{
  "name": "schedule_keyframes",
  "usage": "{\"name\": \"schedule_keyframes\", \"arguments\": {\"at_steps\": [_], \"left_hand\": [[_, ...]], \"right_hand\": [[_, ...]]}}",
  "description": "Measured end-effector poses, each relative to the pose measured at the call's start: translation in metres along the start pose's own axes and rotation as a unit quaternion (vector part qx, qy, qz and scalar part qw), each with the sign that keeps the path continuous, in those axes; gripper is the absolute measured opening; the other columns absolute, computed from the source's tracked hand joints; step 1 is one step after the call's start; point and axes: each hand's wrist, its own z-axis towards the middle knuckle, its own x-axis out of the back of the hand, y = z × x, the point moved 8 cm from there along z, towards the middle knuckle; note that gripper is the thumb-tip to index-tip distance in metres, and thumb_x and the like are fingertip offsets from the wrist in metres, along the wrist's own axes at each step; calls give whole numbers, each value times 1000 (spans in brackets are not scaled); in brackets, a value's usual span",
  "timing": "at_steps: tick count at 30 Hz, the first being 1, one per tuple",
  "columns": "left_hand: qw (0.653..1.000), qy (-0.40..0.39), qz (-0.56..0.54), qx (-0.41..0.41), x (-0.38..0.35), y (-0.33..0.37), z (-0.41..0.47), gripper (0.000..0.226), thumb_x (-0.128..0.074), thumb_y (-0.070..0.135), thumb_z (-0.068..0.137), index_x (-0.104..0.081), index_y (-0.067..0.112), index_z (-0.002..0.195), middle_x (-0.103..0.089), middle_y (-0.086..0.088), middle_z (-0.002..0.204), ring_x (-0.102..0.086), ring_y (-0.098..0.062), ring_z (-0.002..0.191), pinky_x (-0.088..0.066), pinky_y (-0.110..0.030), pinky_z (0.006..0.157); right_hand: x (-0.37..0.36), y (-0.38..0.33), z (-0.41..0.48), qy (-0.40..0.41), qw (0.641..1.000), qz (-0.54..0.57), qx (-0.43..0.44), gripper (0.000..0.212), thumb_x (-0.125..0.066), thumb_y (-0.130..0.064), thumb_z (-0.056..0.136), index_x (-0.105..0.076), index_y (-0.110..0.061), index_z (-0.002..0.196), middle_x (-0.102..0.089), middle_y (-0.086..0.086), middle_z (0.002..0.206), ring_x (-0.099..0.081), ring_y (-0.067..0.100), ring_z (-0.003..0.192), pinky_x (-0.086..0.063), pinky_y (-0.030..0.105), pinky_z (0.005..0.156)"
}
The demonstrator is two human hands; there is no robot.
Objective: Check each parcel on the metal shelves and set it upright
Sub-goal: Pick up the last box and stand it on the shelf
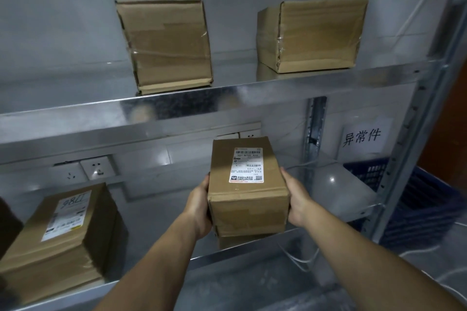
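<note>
A small brown cardboard parcel stood on end at the front edge of the lower metal shelf, clamped between both hands; whether its base rested on the steel or hung just above it could not be told. The left hand gripped its left side low down, and the right hand gripped the right side, thumb along the edge. A white shipping label faced the camera with barcodes, a code beginning "507-N70", and a red-and-white logo strip along the bottom; the small print was too blurred to read. Brown tape crossed the parcel's dented lower face. To the left on the same shelf lay a larger taped carton, its white label bearing handwritten marks like "98" and further strokes. On the shiny galvanised upper shelf stood two plain cartons wrapped in clear tape, a tall one leaning back against the wall and a wider one to its right. A paper sign reading "异常件" was stuck behind the lower shelf, above a blue slotted plastic crate. White wall sockets sat below the upper shelf.
</note>
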Motion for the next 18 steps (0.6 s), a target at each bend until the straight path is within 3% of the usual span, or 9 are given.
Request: {"name": "schedule_keyframes", "arguments": {"at_steps": [8,14,18], "left_hand": [[998,-30,41,40,-70,21,-35,53,-44,56,101,-76,16,111,-77,-11,106,-74,-28,94,-56,-39,82],[987,-112,94,61,-157,8,-61,52,-45,56,101,-75,15,115,-77,-9,107,-76,-24,89,-55,-38,79],[973,-175,128,78,-223,-23,-85,49,-46,54,101,-76,16,111,-78,-8,103,-76,-21,83,-55,-33,68]], "right_hand": [[42,-43,-57,68,994,81,-5,53,-50,-56,99,-76,-13,116,-76,16,111,-73,36,101,-57,47,89],[112,-73,-128,126,974,178,59,48,-48,-47,103,-81,-16,87,-78,10,86,-76,23,71,-58,31,59],[167,-78,-184,196,949,230,92,46,-45,-47,104,-75,-12,102,-78,11,88,-76,25,73,-60,32,55]]}}
